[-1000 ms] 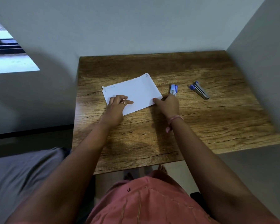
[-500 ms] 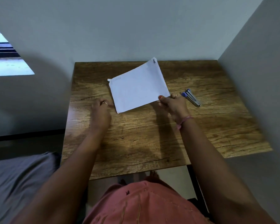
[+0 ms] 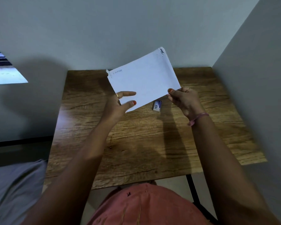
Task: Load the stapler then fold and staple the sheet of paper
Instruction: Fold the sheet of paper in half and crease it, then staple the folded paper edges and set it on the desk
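Hanging tilted in the air above the far half of the table, the folded white sheet of paper [image 3: 144, 78] is the highest thing in view, its upper right corner raised against the grey wall and bearing a small dark mark, its upper left corner showing a little torn tab and a line of faint print too small to read. The right hand [image 3: 184, 99] pinches the sheet's lower right corner between thumb and curled fingers; a ring shows on one finger, the thumbnail is painted orange-red, and a pink thread bracelet [image 3: 197, 118] circles the wrist. The left hand [image 3: 120, 103] is at the sheet's lower left edge, spread wide with its forefinger and thumb stretched out straight in front of the paper, a ring on one finger; whether the fingertips actually touch the sheet I cannot tell.

Just below the sheet's lower edge, between the two hands, a small white and blue staple box [image 3: 157, 105] lies flat on the brown wood-grain tabletop [image 3: 144, 143]. The stapler is not visible, possibly hidden behind the right hand. A black metal table leg [image 3: 191, 187] shows under the near right corner. Grey walls [image 3: 104, 30] close in the table behind and on the right. Pink-red clothing [image 3: 144, 207] fills the bottom middle, and grey fabric [image 3: 15, 189] lies at the lower left.
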{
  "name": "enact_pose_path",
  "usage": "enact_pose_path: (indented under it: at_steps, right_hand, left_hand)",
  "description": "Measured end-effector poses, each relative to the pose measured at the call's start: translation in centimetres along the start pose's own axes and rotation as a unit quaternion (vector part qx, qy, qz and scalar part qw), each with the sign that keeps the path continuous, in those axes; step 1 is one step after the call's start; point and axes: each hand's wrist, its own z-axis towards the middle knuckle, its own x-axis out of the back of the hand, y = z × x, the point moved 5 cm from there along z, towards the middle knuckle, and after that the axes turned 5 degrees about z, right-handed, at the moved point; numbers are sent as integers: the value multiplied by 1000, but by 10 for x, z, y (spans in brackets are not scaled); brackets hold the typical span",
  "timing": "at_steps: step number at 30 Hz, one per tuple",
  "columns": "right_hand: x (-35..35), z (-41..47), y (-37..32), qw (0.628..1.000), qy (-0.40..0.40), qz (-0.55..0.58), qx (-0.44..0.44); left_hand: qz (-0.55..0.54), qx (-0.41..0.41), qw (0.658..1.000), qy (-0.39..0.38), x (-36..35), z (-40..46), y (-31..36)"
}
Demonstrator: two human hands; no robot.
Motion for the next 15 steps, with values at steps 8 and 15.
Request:
enact_pose_path:
  at_steps: [8, 15]
  right_hand:
    - [18, 18, -14, 1000, -15, 15, -13]
    - [49, 38, -4, 920, 57, -375, 102]
  left_hand:
    - [121, -31, 984, -129, -18, 4, 28]
    - [44, -35, 993, -104, -10, 5, 48]
